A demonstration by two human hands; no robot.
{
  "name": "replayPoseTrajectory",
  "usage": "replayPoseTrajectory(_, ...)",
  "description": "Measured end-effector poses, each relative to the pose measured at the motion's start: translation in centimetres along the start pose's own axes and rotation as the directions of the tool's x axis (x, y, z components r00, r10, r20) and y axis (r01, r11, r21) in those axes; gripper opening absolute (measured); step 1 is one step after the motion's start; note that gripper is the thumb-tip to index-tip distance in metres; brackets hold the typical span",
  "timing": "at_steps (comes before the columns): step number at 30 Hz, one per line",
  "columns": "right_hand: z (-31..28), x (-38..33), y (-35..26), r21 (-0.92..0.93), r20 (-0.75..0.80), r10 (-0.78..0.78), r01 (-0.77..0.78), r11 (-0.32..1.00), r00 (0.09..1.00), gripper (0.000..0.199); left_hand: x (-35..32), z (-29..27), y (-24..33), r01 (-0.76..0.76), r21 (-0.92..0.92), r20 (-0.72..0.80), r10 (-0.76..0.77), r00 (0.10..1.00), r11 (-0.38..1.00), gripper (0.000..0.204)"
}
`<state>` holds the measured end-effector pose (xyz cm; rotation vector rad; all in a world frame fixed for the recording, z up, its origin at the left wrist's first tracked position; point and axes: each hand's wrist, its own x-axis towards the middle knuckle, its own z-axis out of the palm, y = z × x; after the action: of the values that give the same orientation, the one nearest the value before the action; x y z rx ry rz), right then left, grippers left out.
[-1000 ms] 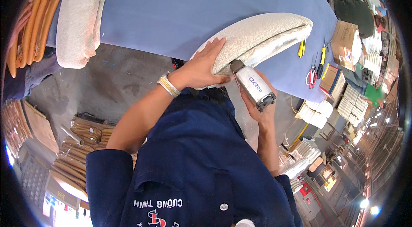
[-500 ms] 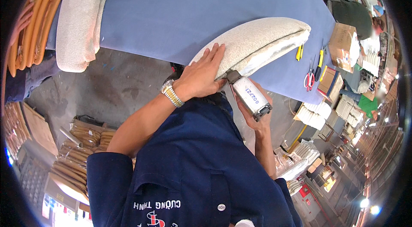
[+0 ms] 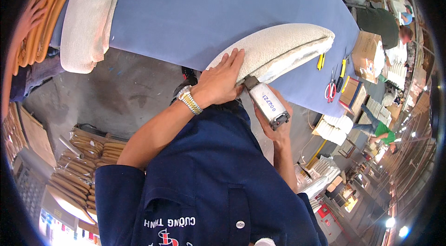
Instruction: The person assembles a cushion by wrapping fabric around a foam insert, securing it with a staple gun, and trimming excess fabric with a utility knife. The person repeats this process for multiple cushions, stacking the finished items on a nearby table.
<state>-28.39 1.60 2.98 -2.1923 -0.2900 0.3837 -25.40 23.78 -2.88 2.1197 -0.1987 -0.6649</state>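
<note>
A curved upholstered pad point(image 3: 274, 45) in cream fabric lies on the blue table, its near end over the edge. My left hand point(image 3: 219, 79), with a metal watch on the wrist, grips that near end, fingers over the fabric and thumb at the edge. In my right hand point(image 3: 281, 129) is a white staple gun point(image 3: 267, 102), its dark nose against the pad's edge close to my left thumb. The gun's body hides most of my right fingers. A whitish underside shows along the pad's right side.
On the blue table point(image 3: 186, 9) lie red-handled scissors point(image 3: 330, 91), a yellow cutter point(image 3: 321, 62) and a screwdriver point(image 3: 341, 73). A cardboard box point(image 3: 367, 57) stands at the right. At the left are another cream pad point(image 3: 86, 27) and brown curved frames point(image 3: 58, 4), touched by another person's hand point(image 3: 35, 16).
The view has shifted slightly. My hands, the pad and the staple gun keep nearly the same places relative to each other. The other person's hand at the left reaches further in.
</note>
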Motion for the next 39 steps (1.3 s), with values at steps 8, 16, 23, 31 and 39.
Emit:
replayPoseTrajectory(8,0.2,-1.0,-0.3,-0.083,0.040,-0.010,0.013,0.996,0.999,0.056,-0.2,0.9,-0.3,-0.026,0.011,-0.021,0.026,0.999,1.000,0.097)
replayPoseTrajectory(16,0.6,-0.4,-0.1,0.008,0.037,0.006,-0.007,1.000,0.999,0.058,0.0,1.6,0.1,0.002,0.055,-0.035,-0.001,0.999,0.999,0.100)
replayPoseTrajectory(23,1.4,0.0,-1.1,0.017,-0.050,0.002,-0.001,1.000,0.999,0.054,-1.3,1.7,-3.4,-0.191,-0.208,-0.124,0.168,0.978,0.959,0.104)
replayPoseTrajectory(31,1.6,-1.3,-0.5,0.010,-0.039,0.004,-0.003,1.000,0.999,0.051,-1.6,1.8,-2.7,-0.108,-0.166,-0.090,0.094,0.991,0.980,0.099)
replayPoseTrajectory(39,1.6,-1.3,-0.6,0.010,0.012,0.000,0.000,1.000,1.000,0.054,-2.5,2.1,-0.9,-0.047,-0.051,-0.092,0.042,0.995,0.998,0.098)
